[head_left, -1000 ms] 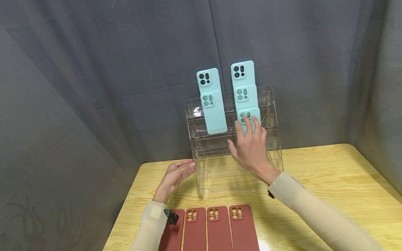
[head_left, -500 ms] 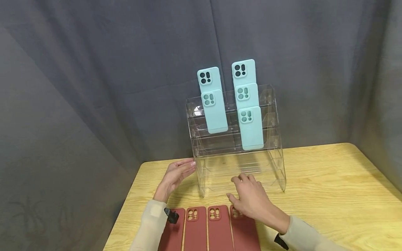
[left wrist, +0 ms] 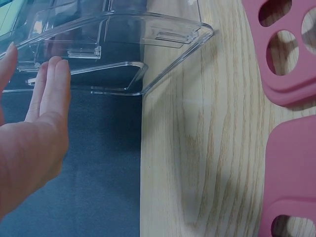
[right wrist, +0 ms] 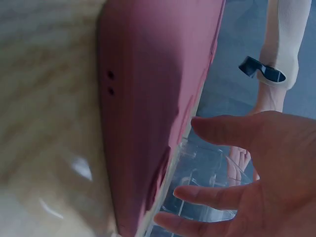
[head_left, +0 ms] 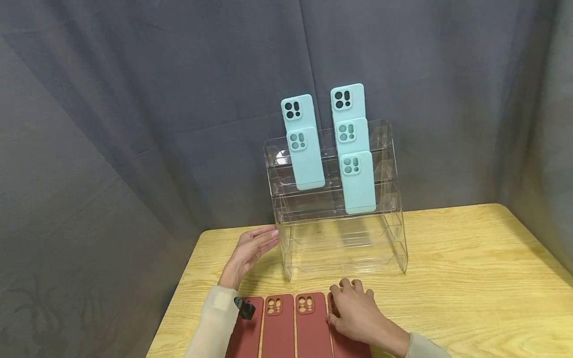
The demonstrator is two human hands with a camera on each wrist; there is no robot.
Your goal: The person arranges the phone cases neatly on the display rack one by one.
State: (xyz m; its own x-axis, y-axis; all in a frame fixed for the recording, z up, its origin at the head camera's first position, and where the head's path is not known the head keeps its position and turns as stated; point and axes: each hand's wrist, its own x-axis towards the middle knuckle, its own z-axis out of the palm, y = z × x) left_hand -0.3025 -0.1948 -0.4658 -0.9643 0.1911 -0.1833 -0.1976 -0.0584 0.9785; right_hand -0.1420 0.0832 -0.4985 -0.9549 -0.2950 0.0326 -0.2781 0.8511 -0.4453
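Note:
A clear tiered acrylic display rack (head_left: 309, 203) stands on the wooden table, bearing several mint-green phone cases. Two overlap in its left column, the lower mint case (head_left: 309, 166) in front; three overlap on the right, where the lowest mint case (head_left: 359, 191) shows fully. My left hand (head_left: 250, 248) rests its straight fingers against the rack's left side. Over the upper part of the rightmost red phone case (head_left: 350, 349) is my right hand (head_left: 360, 313), thumb to the left and fingers spread. The right wrist view shows those fingers apart, not gripping that red case (right wrist: 140, 94).
Several red phone cases lie in a row before the rack, including a middle red case (head_left: 311, 328) and one further left (head_left: 278, 330). A grey curtain (head_left: 179, 124) hangs behind and beside the wooden table (head_left: 461, 268).
My right hand has moved down from the lowest right mint case, leaving it standing in the rack, to the rightmost red case. My left hand has stayed at the rack's side.

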